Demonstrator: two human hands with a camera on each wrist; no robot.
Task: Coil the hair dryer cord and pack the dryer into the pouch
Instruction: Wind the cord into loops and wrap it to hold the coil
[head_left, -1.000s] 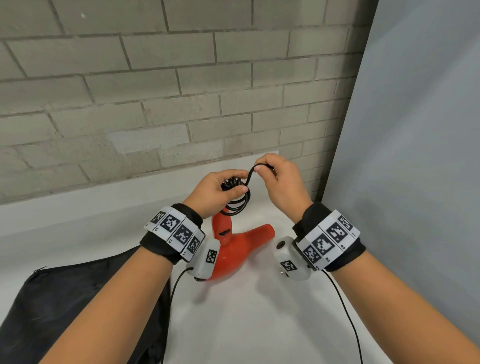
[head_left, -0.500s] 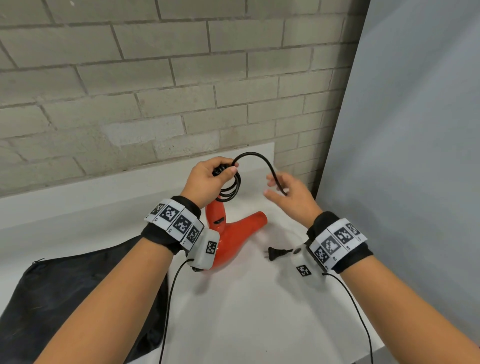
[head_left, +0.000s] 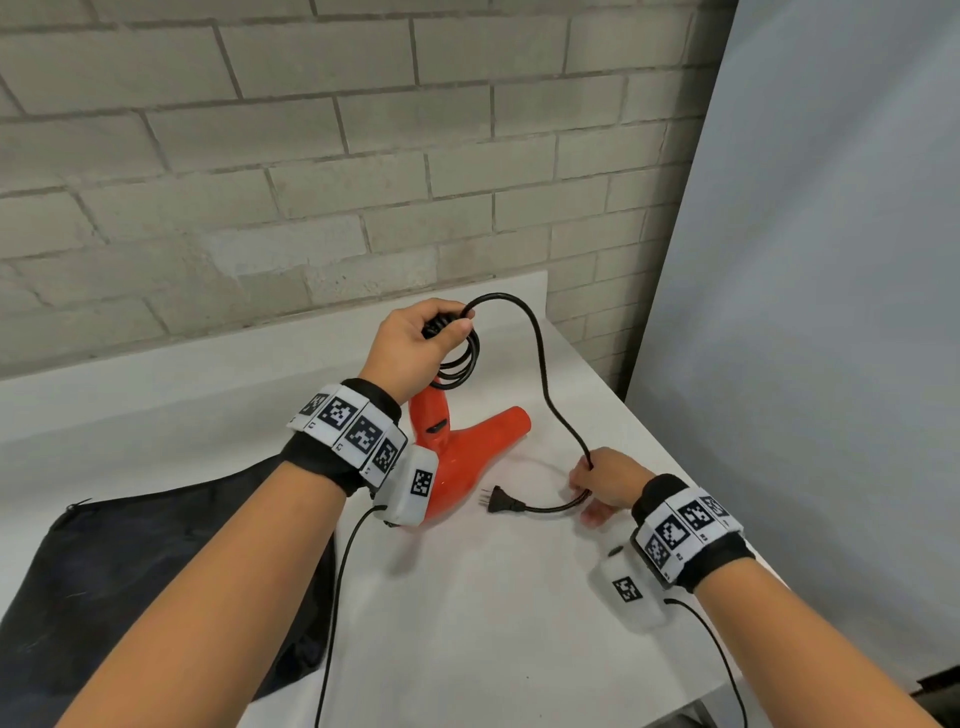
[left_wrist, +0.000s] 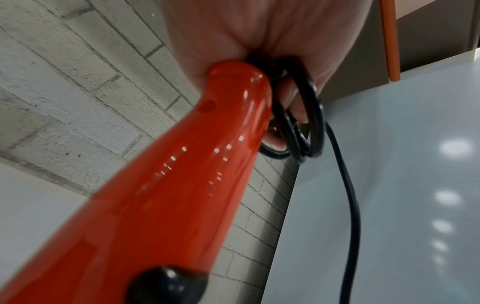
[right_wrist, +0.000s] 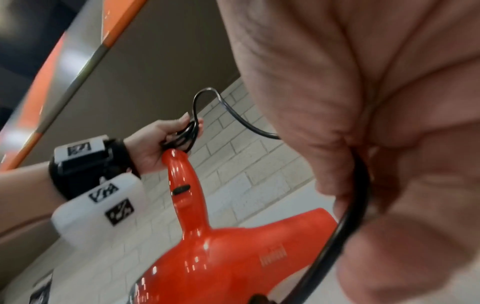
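A red hair dryer (head_left: 467, 452) rests on the white table (head_left: 467, 613), handle pointing up. My left hand (head_left: 415, 343) grips the top of the handle together with several coiled loops of the black cord (head_left: 460, 364); the wrist view shows the loops (left_wrist: 309, 127) beside the handle (left_wrist: 207, 164). From there the cord (head_left: 543, 374) arcs up and drops to my right hand (head_left: 602, 483), which holds it near the plug end. The plug (head_left: 498, 503) lies on the table beside the dryer. The right wrist view shows the cord (right_wrist: 348, 216) running through curled fingers.
A black zip pouch (head_left: 130, 561) lies flat at the table's left, partly under my left forearm. A brick wall (head_left: 311, 182) runs behind the table and a grey panel (head_left: 831, 312) stands close on the right. Thin wrist-camera cables (head_left: 337, 597) hang from both wrists.
My right hand has left the coil and slid down the cord, toward me and to the right, to near the plug. The left hand keeps its grip on the handle and loops.
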